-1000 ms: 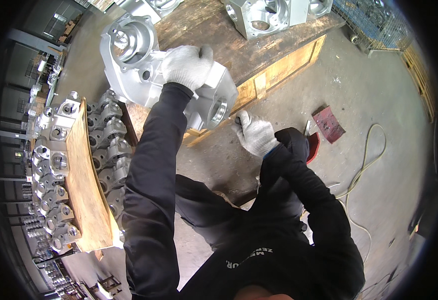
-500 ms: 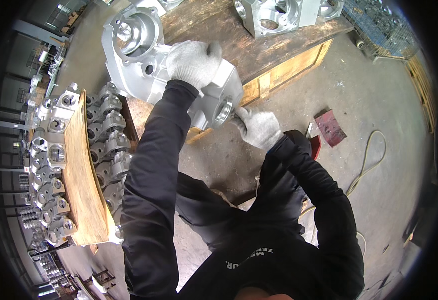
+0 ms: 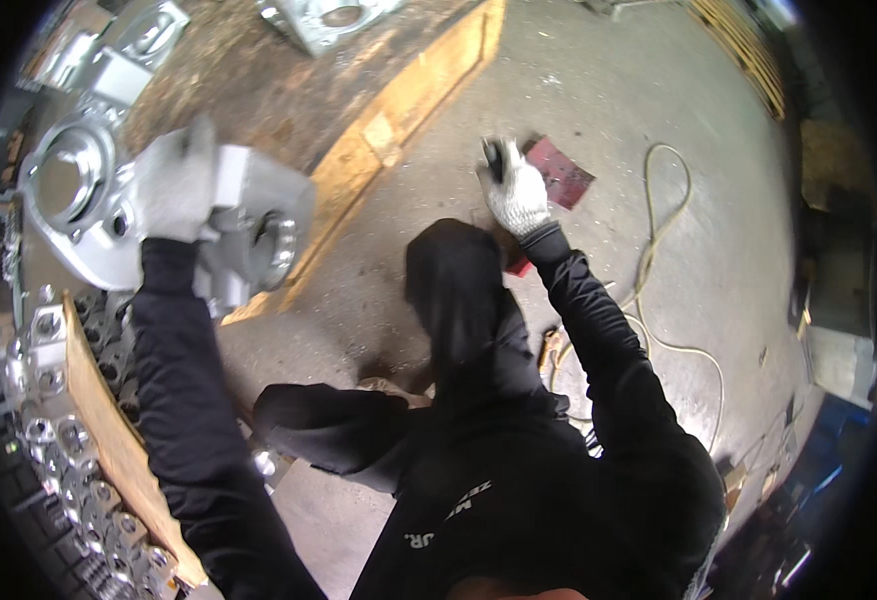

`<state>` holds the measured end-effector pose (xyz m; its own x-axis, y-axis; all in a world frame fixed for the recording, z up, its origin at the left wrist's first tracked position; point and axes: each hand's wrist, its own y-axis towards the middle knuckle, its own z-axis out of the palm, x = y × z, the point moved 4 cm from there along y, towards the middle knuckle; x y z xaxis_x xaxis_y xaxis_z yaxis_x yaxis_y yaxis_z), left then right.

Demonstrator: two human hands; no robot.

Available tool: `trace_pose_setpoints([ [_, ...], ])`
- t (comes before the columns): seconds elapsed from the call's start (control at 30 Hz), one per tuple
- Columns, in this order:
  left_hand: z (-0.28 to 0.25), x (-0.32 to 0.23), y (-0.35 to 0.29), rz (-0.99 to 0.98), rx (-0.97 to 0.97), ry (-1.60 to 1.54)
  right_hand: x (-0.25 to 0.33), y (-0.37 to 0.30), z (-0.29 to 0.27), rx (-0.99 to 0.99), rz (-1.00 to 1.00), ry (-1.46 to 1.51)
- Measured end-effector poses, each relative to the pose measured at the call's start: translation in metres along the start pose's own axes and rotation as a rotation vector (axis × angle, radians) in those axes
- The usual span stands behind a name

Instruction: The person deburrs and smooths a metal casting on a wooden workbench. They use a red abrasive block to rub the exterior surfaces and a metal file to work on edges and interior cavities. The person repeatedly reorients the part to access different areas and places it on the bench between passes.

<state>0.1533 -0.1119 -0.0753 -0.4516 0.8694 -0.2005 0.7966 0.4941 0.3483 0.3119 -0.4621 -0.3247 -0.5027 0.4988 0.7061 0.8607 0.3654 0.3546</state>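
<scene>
My left hand (image 3: 175,190), in a pale knitted glove, grips the top of a large silver metal casting (image 3: 87,240) at the left. The casting has a wide round bore at one end and a smaller machined ring at the other. It rests at the edge of a wooden bench (image 3: 289,100). Away to the right, over the floor, my gloved right hand (image 3: 519,198) is closed around a small dark object (image 3: 496,160) whose kind I cannot make out. A red, dark-stained sheet (image 3: 561,172) lies just beyond that hand.
Other castings (image 3: 334,18) stand on the bench. At the lower left, several smaller metal parts (image 3: 74,435) sit beside a wooden board (image 3: 119,420). A pale hose (image 3: 649,255) loops over the floor at the right. Wooden slats (image 3: 744,50) show at the far right.
My right hand has left the casting's ring end and swung right, near the red sheet. My view has turned rightward, shifting bench and casting left. My left hand stays on the casting.
</scene>
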Motion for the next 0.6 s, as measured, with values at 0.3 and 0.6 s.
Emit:
trace_pose_setpoints([
  [0.3,0.008,0.025,0.005,-0.122,0.020,-0.131,-0.236,-0.263,0.031,0.097,0.936,-0.146],
  [0.6,0.007,0.088,0.004,-0.050,0.073,-0.021,-0.309,-0.345,0.046,-0.045,1.311,0.360],
])
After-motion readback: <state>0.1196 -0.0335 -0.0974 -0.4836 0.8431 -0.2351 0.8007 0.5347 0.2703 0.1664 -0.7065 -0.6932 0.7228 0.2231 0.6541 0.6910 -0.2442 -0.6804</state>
